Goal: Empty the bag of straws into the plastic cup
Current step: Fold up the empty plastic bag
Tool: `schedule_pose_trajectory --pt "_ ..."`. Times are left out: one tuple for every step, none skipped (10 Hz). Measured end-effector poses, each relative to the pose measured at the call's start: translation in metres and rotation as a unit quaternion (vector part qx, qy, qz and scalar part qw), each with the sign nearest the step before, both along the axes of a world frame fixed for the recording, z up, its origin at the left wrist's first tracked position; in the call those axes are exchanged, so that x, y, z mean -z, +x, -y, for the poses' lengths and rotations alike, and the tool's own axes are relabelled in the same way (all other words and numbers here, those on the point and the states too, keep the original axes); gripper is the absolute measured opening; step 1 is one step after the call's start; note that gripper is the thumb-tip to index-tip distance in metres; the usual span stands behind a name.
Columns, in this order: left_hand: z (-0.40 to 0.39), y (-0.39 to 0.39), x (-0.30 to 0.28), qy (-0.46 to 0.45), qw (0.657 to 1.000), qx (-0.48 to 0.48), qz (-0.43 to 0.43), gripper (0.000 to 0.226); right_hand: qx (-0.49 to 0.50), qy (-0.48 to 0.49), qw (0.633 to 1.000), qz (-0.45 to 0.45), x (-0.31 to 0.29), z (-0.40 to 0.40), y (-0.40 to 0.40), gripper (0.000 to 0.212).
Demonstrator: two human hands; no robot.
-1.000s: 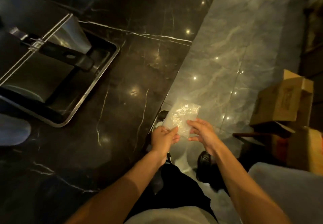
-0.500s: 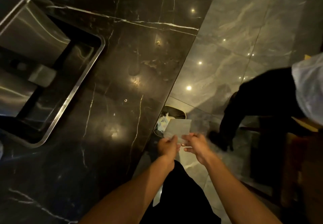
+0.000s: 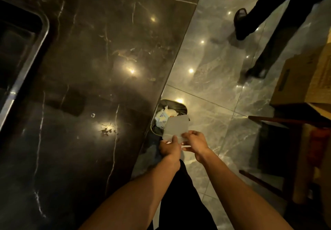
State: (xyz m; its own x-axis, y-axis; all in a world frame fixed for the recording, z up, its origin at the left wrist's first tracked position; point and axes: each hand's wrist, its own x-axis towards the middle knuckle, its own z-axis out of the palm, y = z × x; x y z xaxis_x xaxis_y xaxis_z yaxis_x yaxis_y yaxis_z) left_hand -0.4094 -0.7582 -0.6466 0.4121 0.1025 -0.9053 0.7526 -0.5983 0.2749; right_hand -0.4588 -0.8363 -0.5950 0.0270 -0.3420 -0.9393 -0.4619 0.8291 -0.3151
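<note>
A flat, see-through plastic bag (image 3: pixel 176 127) is held upright between both hands, just off the edge of the black marble counter (image 3: pixel 93 79). My left hand (image 3: pixel 169 147) pinches its lower left corner. My right hand (image 3: pixel 195 142) pinches its lower right edge. The bag looks flat, and I cannot make out any straws in it. It hangs right above a small waste bin (image 3: pixel 177 106) on the floor that holds crumpled white and blue rubbish. No plastic cup is in view.
A steel sink rim (image 3: pixel 38 41) sits at the counter's left. Another person's dark legs and shoe (image 3: pixel 240 23) stand on the grey floor at the upper right. A cardboard box (image 3: pixel 304 79) and a wooden chair frame (image 3: pixel 277 122) are at the right.
The view has swung down and left, so the sink slid off to the left. The bag stays in both hands over the bin. The other person has walked further away, toward the upper right.
</note>
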Motion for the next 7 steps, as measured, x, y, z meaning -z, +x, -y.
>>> schedule_pose_trajectory --pt "0.008 0.005 0.0 0.023 0.999 0.03 0.015 0.038 -0.001 0.008 1.0 -0.001 0.011 0.005 0.002 0.021" --pt "0.016 0.016 -0.009 0.063 0.994 0.088 0.034 0.057 -0.048 0.017 0.998 -0.033 0.017 0.011 0.004 0.032" --pt "0.018 0.022 -0.021 0.051 0.988 0.137 0.047 0.047 -0.086 0.003 0.995 -0.049 0.018 0.014 0.001 0.03" --pt "0.019 0.026 -0.044 -0.007 0.984 0.165 0.06 0.033 -0.107 -0.019 0.994 -0.031 0.001 0.018 0.003 0.021" --pt "0.02 0.029 -0.057 -0.044 0.978 0.191 0.075 0.029 -0.112 -0.025 0.993 -0.015 -0.015 0.021 0.006 0.021" --pt "0.018 0.033 -0.085 -0.074 0.969 0.221 0.077 0.029 -0.151 -0.047 0.987 -0.009 -0.045 0.021 0.01 0.024" --pt "0.014 0.034 -0.097 -0.094 0.966 0.222 0.095 0.033 -0.165 -0.066 0.984 0.0 -0.062 0.019 0.011 0.02"
